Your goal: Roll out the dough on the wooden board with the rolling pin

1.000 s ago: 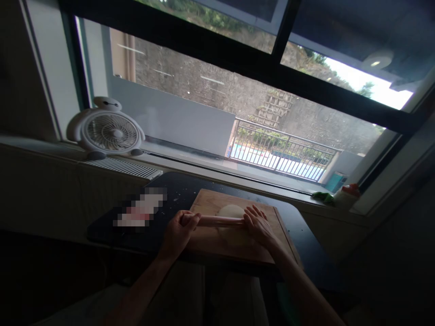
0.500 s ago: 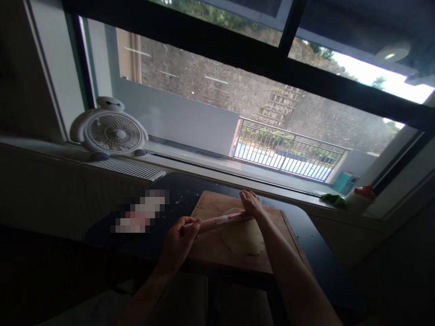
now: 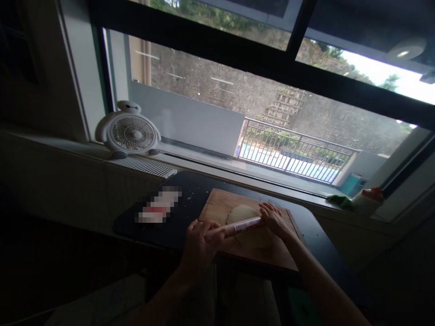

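Note:
A rolling pin (image 3: 242,226) with red print lies slantwise across a flat, pale sheet of dough (image 3: 243,212). The dough rests on a wooden board (image 3: 215,203), and the pin hides a strip of it. My left hand (image 3: 205,237) is closed round the pin's near left end, thumb along it. At the far right end, my right hand (image 3: 273,220) lies with its palm on the pin and its fingers stretched forward past it.
The board sits on a dark table (image 3: 188,185) with white specks. A blurred-out white and red item (image 3: 158,206) lies at its left. On the sill beyond stand a white fan (image 3: 134,133), a green cloth (image 3: 340,200) and a bottle with a reddish top (image 3: 369,199).
The pin and both hands have come nearer over the dough, baring more of its far part. My left hand has turned further over the pin. The whole view has shifted rightward.

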Tool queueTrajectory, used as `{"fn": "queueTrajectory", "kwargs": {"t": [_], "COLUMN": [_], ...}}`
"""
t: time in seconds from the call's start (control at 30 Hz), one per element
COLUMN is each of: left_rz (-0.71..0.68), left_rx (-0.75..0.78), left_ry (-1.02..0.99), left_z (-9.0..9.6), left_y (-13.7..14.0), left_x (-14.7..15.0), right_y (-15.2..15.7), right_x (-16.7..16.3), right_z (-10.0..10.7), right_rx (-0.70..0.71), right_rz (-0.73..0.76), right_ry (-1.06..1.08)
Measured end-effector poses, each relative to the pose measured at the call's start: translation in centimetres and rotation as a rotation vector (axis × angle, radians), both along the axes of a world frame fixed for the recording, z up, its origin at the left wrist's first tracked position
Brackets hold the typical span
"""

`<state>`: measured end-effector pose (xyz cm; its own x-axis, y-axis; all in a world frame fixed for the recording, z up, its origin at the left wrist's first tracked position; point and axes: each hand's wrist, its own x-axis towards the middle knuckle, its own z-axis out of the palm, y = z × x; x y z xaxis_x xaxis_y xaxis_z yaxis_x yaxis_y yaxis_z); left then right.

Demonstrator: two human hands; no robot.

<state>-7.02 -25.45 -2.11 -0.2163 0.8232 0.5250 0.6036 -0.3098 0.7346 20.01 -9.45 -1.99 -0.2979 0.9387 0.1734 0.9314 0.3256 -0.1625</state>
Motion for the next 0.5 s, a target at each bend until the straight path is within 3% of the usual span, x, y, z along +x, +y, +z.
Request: {"fn": "queueTrajectory", "kwargs": {"t": [0.17,0.37,0.5], "left_rz": [-0.009,0.038,0.052], "left_rx": [0.032,0.073,0.094], "left_ry": [0.084,0.200,0.262], "left_z": [-0.9,-1.9,-1.7], "left_y": [-0.2,0.5,0.1], "left_x": [-0.3,-1.6,-1.3], "right_y": [2.5,7.6,8.3], "right_x": [-0.3,-7.4,-10.4], "right_z": [-0.1,1.8,2.4], "right_rx": [-0.055,-0.072,-0.072], "right_rz": [-0.045,-0.059,0.024], "right_ry": [0.002,0.002,0.000]}}
